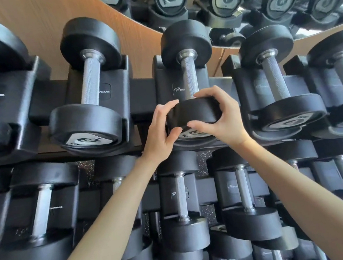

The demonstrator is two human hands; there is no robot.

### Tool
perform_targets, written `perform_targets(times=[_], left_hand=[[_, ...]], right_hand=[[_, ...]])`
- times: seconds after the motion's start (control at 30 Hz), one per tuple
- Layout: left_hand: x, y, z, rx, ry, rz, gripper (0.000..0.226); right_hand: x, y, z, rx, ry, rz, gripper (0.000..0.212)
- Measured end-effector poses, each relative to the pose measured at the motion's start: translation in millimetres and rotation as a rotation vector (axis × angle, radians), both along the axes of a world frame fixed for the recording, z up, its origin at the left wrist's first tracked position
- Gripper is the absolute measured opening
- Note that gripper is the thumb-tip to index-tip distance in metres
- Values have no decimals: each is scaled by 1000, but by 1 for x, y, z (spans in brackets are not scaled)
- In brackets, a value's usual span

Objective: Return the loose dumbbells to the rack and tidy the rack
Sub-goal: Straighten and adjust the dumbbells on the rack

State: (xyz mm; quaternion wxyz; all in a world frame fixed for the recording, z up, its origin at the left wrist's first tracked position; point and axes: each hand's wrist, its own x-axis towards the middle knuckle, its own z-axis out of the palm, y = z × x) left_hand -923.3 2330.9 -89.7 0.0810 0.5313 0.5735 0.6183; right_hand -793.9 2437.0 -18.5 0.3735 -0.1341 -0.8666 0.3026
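A racked dumbbell [91, 85] lay at left on the top tier of the rack [143, 98]. Beside it, the left hand [161, 129] gripped the near head of the middle dumbbell [189, 78], which sat in its cradle. The right hand [222, 115] clasped that head's other side. Another dumbbell [274, 78] rested just right.

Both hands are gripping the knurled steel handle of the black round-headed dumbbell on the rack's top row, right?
Not the handle. In the head view, the left hand and right hand grip the near rubber head of that black round-headed dumbbell on the top row of the black rack; its knurled steel handle is bare.
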Motion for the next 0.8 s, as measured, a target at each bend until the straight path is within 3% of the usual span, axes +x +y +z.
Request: perform_targets(times=[0.13,0.33,0.53,0.6,0.67,0.8], left_hand=[[5,15,-7,133,54,98,64],[1,16,3,88,229,53,62],[-3,21,47,39,822,215,56],[7,25,60,-3,908,243,58],[12,19,60,-57,849,243,58],[9,-5,39,-101,410,195,55]], right_hand=[[-1,2,-2,74,7,-21,52],[4,6,-16,65,102,-71,63],[4,-3,-52,-235,324,-242,63],[5,-5,-58,-345,347,-252,61],[8,-8,-58,-356,304,-257,69],[13,-10,-49,-278,113,-162,70]])
